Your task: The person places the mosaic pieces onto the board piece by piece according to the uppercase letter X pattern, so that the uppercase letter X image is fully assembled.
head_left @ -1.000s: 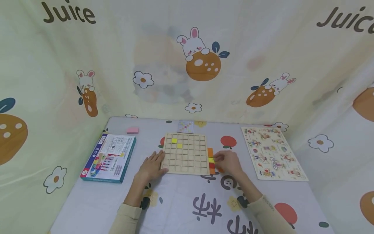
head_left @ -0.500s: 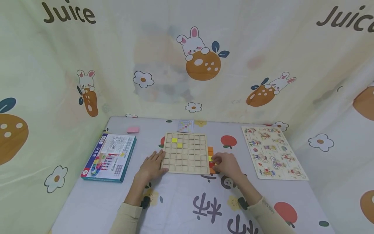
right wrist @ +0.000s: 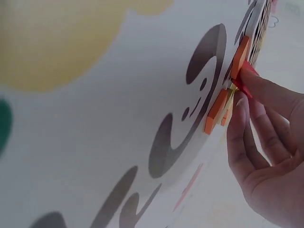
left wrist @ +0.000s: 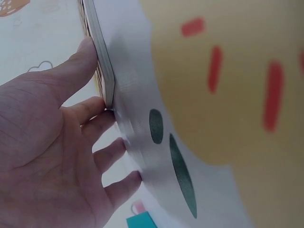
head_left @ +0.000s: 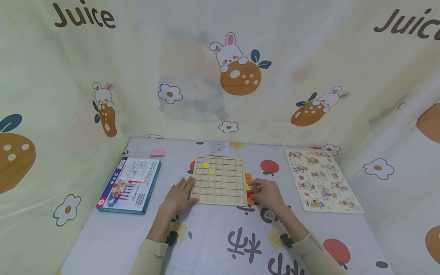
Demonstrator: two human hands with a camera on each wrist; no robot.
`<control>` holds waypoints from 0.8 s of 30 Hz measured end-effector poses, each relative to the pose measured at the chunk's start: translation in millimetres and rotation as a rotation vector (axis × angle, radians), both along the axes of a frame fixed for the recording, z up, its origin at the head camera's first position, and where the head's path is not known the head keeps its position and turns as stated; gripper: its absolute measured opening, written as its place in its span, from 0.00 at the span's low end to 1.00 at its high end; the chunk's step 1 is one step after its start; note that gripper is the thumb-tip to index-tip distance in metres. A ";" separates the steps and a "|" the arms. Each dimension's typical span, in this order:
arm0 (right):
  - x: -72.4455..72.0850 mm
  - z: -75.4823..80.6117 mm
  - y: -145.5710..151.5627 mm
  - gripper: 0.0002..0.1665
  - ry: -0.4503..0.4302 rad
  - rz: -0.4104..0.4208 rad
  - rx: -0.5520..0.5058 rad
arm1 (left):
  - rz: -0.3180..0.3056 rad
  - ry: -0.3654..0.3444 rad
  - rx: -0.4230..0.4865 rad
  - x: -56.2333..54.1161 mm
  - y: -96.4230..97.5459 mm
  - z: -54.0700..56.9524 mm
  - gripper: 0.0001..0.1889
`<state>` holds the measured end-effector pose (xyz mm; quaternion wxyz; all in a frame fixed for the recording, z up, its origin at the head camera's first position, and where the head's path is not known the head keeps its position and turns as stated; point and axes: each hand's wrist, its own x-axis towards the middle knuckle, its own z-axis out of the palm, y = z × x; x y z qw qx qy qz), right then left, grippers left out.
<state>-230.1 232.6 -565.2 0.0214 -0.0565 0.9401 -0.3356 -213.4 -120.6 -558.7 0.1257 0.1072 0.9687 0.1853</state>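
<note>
A wooden grid board point(head_left: 220, 187) lies mid-table, with two yellow tiles point(head_left: 206, 165) in its upper left cells. Fingers spread, my left hand point(head_left: 178, 196) rests against the board's left edge. Along the right edge lie loose orange tiles point(head_left: 248, 177), a yellow tile point(head_left: 248, 187) and a red tile point(head_left: 249, 194). My right hand point(head_left: 269, 193) reaches down to these with thumb and fingers bent. In the right wrist view, the thumb touches the red tile point(right wrist: 242, 88), which looks tilted beside an orange tile point(right wrist: 240, 58). The fingertips partly hide the yellow one; a firm pinch cannot be made out.
Behind the board lies a small pattern card point(head_left: 219, 149). A boxed set point(head_left: 128, 185) and a pink block point(head_left: 157, 153) are on the left. To the right is a picture puzzle board point(head_left: 323, 181). A printed curtain point(head_left: 192, 57) hangs behind the table.
My right hand has shifted slightly left over the yellow and red tiles, covering more of them. The left hand keeps its place at the board's edge.
</note>
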 end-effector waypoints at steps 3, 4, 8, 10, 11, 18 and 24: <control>-1.4 -1.6 6.3 0.17 0.015 0.021 -0.008 | 0.001 0.001 0.000 -0.3 1.2 1.4 0.45; -2.0 -1.6 8.2 0.16 0.017 0.027 -0.014 | 0.001 0.002 0.002 -0.4 1.6 1.6 0.45; -5.0 3.0 12.8 0.15 0.022 0.050 -0.047 | -0.002 0.010 0.010 0.0 2.1 2.3 0.44; -8.2 6.0 12.1 0.16 0.030 0.060 -0.060 | -0.002 0.008 0.011 0.6 1.9 2.7 0.44; -9.9 7.8 10.8 0.16 0.037 0.062 -0.068 | -0.001 0.009 0.010 0.6 1.7 2.9 0.44; -22.1 12.3 -5.0 0.16 0.117 0.086 -0.126 | 0.003 0.006 0.009 -0.6 0.6 2.5 0.44; -32.8 13.1 -26.3 0.15 0.112 0.083 -0.142 | 0.006 0.000 0.002 -0.8 0.0 3.7 0.44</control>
